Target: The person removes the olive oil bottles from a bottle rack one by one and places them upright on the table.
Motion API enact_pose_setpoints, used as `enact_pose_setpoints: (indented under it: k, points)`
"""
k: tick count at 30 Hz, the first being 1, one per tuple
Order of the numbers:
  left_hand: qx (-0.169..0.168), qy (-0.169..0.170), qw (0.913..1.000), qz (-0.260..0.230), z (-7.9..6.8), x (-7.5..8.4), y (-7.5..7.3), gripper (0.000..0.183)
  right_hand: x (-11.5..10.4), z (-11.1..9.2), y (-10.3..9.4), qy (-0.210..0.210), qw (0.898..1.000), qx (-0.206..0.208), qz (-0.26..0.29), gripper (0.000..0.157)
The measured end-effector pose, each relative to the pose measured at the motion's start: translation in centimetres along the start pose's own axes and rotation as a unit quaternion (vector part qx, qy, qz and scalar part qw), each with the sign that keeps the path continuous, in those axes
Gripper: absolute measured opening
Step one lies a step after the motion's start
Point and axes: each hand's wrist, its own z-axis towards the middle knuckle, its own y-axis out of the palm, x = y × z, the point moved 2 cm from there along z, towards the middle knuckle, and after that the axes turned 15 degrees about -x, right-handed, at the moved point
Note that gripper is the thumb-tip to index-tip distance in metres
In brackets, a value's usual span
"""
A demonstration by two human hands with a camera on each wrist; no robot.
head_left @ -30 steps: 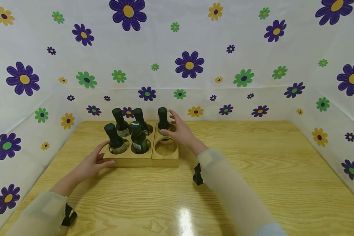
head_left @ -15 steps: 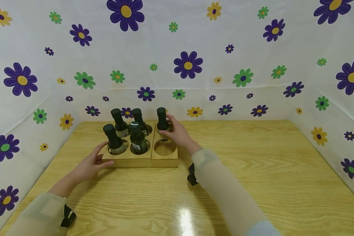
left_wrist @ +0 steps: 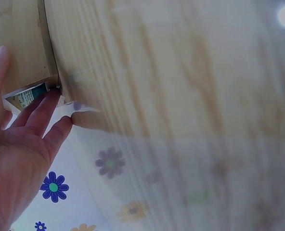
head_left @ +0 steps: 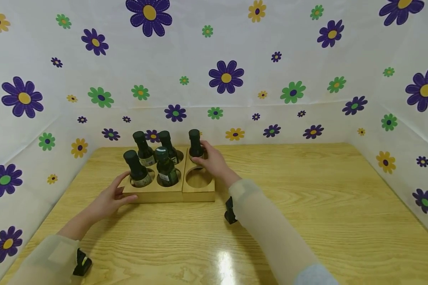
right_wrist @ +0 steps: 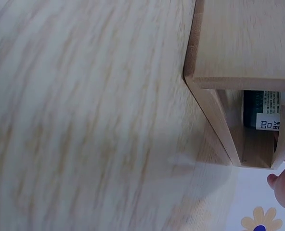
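A wooden rack (head_left: 153,197) with round holes holds several dark green bottles with black caps; a seam sets off its right-hand column (head_left: 198,196). My left hand (head_left: 108,202) holds the rack's left front corner, thumb on the front face, fingers along the left side. In the left wrist view the same hand (left_wrist: 17,161) touches the rack's end. My right hand (head_left: 215,162) grips the back right bottle (head_left: 195,144) at its upper part, thumb in front; its far fingers are partly hidden. That bottle stands upright. The front right hole (head_left: 199,178) has no bottle.
The rack stands on a wood-grain table (head_left: 306,206), towards its back left. White cloth walls (head_left: 256,79) with printed flowers enclose the back and sides. Inside the rack's open end, a labelled bottle (right_wrist: 267,110) shows in the right wrist view.
My right hand has come down and left, and its fingers have closed round the back right bottle. My left hand stays on the rack. The head view has shifted slightly.
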Motion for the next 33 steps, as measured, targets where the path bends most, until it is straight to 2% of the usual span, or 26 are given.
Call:
enact_pose_setpoints:
  k: [9, 17, 21, 33]
  points:
    - [0.000, 0.000, 1.0000, 0.002, 0.1, 0.2, 0.0, 0.087, -0.2, -0.2, -0.3, 0.010, 1.000, 0.010, -0.005, 0.065]
    - [0.000, -0.004, 1.0000, -0.003, 0.0, 0.1, 0.1, 0.087, -0.8, -0.3, -0.8, -0.007, 1.000, 0.023, 0.011, 0.060]
    - [0.001, -0.003, 1.0000, -0.003, -0.1, 0.0, 0.0, 0.087, -1.4, -0.4, -1.6, -0.032, 0.999, 0.029, 0.022, 0.057]
    - [0.001, 0.003, 1.0000, -0.004, 0.1, -0.1, -0.1, 0.087, -3.2, -1.2, -5.5, -0.088, 0.996, 0.034, -0.007, 0.058]
